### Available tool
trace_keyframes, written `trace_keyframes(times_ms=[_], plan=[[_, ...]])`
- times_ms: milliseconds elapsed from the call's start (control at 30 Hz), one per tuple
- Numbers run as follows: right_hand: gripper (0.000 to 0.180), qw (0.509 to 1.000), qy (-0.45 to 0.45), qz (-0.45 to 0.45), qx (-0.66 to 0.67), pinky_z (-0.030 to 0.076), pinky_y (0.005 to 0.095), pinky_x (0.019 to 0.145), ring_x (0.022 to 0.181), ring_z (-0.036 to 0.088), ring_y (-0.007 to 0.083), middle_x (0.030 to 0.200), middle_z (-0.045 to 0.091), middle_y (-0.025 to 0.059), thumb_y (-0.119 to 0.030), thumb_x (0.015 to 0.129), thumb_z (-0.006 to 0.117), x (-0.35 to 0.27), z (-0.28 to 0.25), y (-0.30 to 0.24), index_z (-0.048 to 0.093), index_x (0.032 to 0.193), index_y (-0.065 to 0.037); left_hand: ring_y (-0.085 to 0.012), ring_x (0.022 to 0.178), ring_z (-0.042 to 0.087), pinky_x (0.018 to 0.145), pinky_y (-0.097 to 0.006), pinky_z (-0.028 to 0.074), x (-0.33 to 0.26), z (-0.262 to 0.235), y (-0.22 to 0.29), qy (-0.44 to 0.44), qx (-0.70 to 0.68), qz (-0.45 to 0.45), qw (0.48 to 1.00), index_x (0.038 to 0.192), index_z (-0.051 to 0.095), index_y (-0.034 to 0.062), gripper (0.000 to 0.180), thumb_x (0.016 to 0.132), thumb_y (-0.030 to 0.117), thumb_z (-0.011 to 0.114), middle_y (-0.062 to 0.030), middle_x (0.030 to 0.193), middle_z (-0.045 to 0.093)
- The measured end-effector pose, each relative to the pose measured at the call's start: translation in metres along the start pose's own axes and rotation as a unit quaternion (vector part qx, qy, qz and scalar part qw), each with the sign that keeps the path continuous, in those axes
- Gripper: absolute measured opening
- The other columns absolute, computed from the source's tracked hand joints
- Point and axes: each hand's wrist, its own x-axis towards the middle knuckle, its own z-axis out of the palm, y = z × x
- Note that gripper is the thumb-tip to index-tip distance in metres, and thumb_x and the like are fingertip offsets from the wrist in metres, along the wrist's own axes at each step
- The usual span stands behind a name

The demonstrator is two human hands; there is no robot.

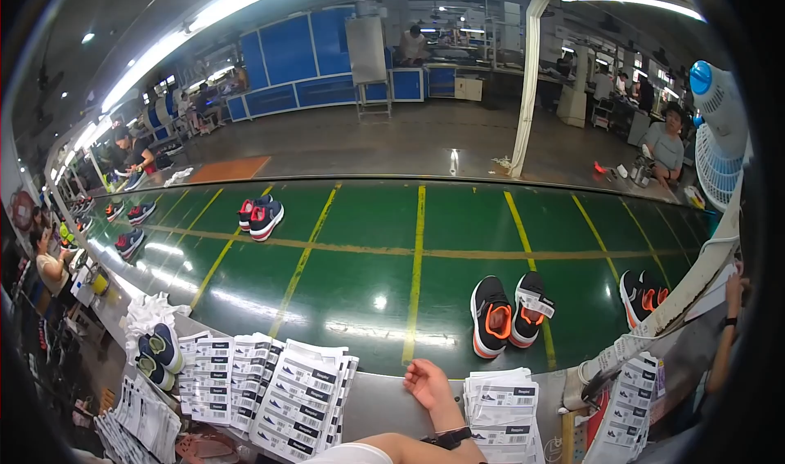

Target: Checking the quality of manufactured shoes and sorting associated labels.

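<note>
Black shoes with orange lining, a pair: left shoe and right shoe side by side, toes pointing away, on the near part of the green belt; a white tag lies across the right one. Right hand to their left, over the belt's near edge; fingers loosely curled, cannot tell whether the tips pinch anything. Dark band at the wrist. Left hand out of view. On the metal ledge, printed label sheets flank the hand: right stack just beside the forearm, left stack farther off. Beyond that, navy shoes by crumpled white paper. Up the belt, a navy-and-red pair. Far right, another black-and-orange pair, a co-worker in grey, and a fan.
</note>
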Motion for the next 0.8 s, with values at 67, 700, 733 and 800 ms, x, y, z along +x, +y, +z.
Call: trace_keyframes(times_ms=[67, 700, 733, 800], plan=[[0.006, 1.000, -0.008, 0.001, 0.006, 0.050, 0.0345, 0.064, 0.068, 0.057, 0.0189, 0.077, 0.059, 0.0062, -0.011, 0.088, 0.053, 0.002, -0.001, 0.002, 0.055, 0.089, -0.006, -0.0267, 0.113, 0.049, 0.094, -0.037, 0.039, 0.006, -0.010, -0.011, -0.029, 0.117, 0.121, 0.985, 0.121, 0.049, -0.0044, 0.049, 0.093, 0.036, 0.046, -0.0183, 0.123, 0.051], [0.007, 1.000, -0.010, -0.001, 0.006, 0.050, 0.0320, 0.063, 0.067, 0.057, 0.0167, 0.077, 0.059, 0.0055, -0.012, 0.088, 0.054, 0.000, 0.002, 0.003, 0.055, 0.088, -0.006, -0.0091, 0.069, 0.056, 0.058, -0.026, 0.044, 0.000, -0.027, -0.018, -0.032, 0.179, 0.193, 0.964, 0.092, 0.063, 0.0009, 0.020, 0.089, 0.020, 0.057, -0.0024, 0.077, 0.063], [0.007, 1.000, -0.007, -0.005, 0.007, 0.050, 0.0320, 0.063, 0.067, 0.057, 0.0167, 0.077, 0.059, 0.0055, -0.013, 0.088, 0.054, -0.001, 0.000, 0.001, 0.055, 0.089, -0.006, -0.0091, 0.069, 0.056, 0.058, -0.026, 0.044, -0.003, -0.043, -0.036, -0.038, 0.178, 0.193, 0.964, 0.092, 0.063, 0.0009, 0.020, 0.089, 0.020, 0.057, -0.0024, 0.077, 0.063], [0.007, 1.000, -0.025, 0.007, 0.018, 0.050, 0.0320, 0.063, 0.067, 0.058, 0.0167, 0.076, 0.059, 0.0055, -0.013, 0.088, 0.054, 0.002, 0.004, 0.006, 0.055, 0.089, -0.006, -0.0123, 0.058, 0.050, 0.051, -0.028, 0.038, -0.014, -0.071, -0.072, 0.185, 0.019, -0.109, 0.976, 0.078, 0.063, 0.0013, 0.021, 0.084, 0.021, 0.059, -0.0028, 0.064, 0.057]])
